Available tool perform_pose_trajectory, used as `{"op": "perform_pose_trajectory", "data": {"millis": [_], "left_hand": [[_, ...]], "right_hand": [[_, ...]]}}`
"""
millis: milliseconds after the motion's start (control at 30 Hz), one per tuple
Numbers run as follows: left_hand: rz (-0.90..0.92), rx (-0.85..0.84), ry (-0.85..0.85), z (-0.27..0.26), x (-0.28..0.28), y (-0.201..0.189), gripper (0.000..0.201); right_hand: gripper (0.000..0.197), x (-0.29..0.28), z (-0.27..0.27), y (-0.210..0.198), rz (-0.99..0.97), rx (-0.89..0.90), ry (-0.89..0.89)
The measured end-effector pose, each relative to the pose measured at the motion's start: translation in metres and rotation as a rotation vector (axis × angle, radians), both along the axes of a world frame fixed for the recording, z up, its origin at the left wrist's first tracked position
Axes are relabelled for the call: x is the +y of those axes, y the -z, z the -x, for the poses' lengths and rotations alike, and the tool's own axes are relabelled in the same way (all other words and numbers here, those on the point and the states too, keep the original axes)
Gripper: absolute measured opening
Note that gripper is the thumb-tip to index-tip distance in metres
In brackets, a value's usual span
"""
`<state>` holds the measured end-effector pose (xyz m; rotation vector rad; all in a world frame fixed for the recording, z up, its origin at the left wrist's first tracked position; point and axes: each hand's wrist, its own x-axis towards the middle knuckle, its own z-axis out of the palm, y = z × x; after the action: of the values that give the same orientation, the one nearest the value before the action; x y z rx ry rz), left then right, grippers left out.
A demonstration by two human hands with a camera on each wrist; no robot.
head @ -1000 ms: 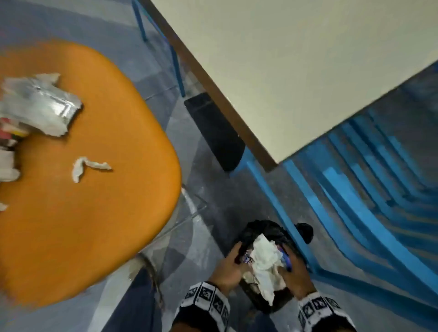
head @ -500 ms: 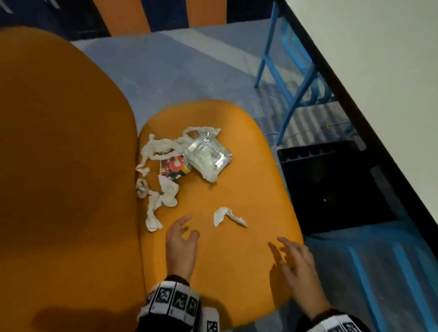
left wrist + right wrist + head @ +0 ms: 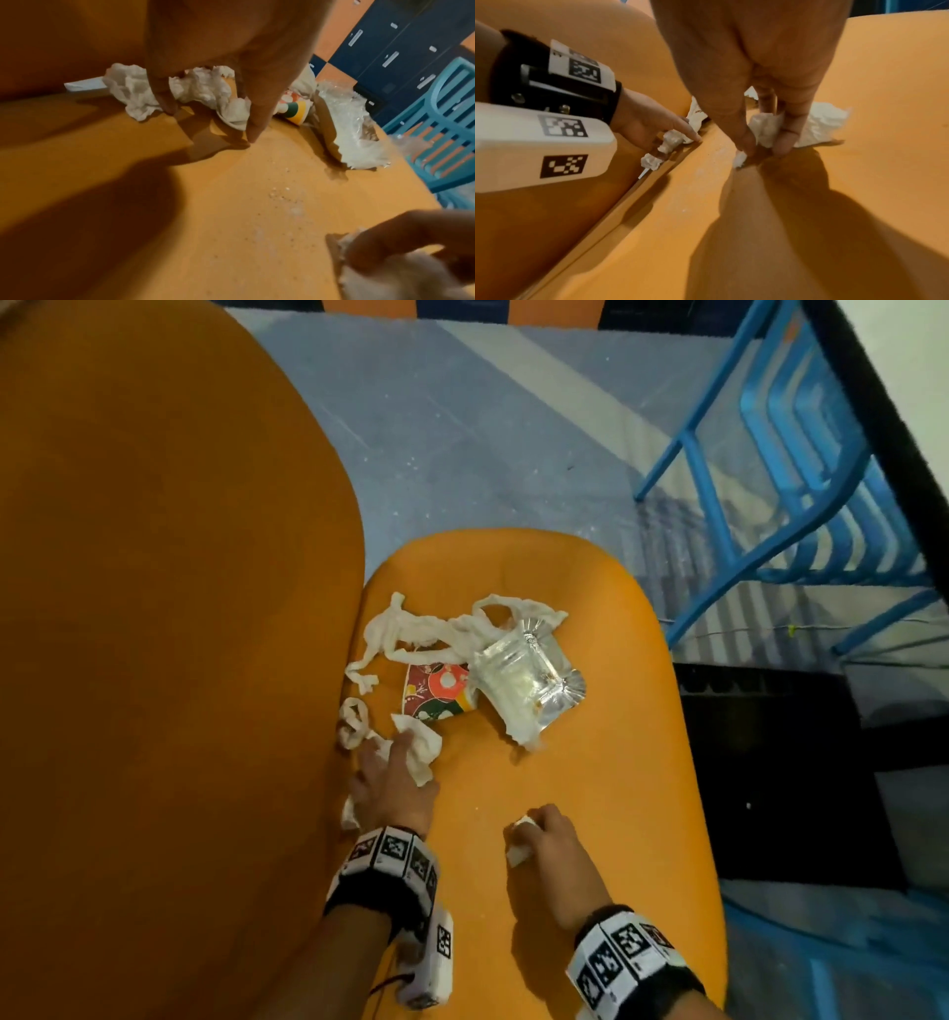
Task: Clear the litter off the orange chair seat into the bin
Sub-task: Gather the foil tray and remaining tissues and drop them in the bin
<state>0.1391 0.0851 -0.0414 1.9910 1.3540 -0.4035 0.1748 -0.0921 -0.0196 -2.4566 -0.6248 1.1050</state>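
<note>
The orange chair seat (image 3: 590, 814) carries litter near its backrest: twisted white tissue strips (image 3: 426, 629), a colourful paper cup (image 3: 436, 693) on its side, and a silvery torn wrapper (image 3: 524, 685). My left hand (image 3: 400, 752) lies on crumpled tissue (image 3: 423, 749) by the crease of seat and back, with its fingers (image 3: 257, 125) straight and the tips down on the tissue (image 3: 133, 89). My right hand (image 3: 524, 834) is nearer the seat's front and pinches a small tissue scrap (image 3: 765, 130) between thumb and fingers. No bin is in view.
The tall orange backrest (image 3: 154, 660) fills the left. A blue chair (image 3: 801, 469) and a dark-edged table (image 3: 883, 428) stand to the right, above a black rectangular object (image 3: 770, 762) on the floor. Fine crumbs (image 3: 280, 192) dot the seat.
A second ago both hands held tissue at a black bin on the floor. Then they came over the seat empty. Now the left rests on tissue and the right has pinched up the loose scrap.
</note>
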Motion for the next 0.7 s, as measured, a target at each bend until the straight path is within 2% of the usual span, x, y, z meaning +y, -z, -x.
{"op": "perform_pose_trajectory", "data": {"millis": [133, 233, 333, 467, 567, 633, 700], "left_hand": [[-0.112, -0.203, 0.029, 0.005, 0.000, 0.006, 0.043], [-0.042, -0.259, -0.105, 0.004, -0.005, -0.001, 0.041], [0.038, -0.403, -0.196, 0.000, -0.015, -0.016, 0.040], [0.144, -0.578, -0.403, -0.021, -0.023, -0.045, 0.034], [0.150, -0.700, -0.632, -0.032, -0.020, -0.057, 0.029], [0.117, -0.739, -0.667, -0.038, -0.018, -0.059, 0.029], [0.141, -0.739, -0.603, -0.050, -0.016, -0.056, 0.030]], "right_hand": [[0.025, 0.009, -0.032, -0.006, -0.202, -0.056, 0.100], [0.029, 0.024, -0.069, -0.024, -0.388, -0.082, 0.279], [0.030, 0.046, -0.107, -0.039, -0.491, -0.043, 0.400], [0.016, 0.067, -0.145, -0.029, -0.424, -0.061, 0.399], [0.012, 0.074, -0.154, -0.014, -0.262, -0.122, 0.308], [0.015, 0.076, -0.154, -0.007, -0.169, -0.256, 0.250], [0.016, 0.078, -0.154, 0.000, -0.110, -0.333, 0.241]]}}
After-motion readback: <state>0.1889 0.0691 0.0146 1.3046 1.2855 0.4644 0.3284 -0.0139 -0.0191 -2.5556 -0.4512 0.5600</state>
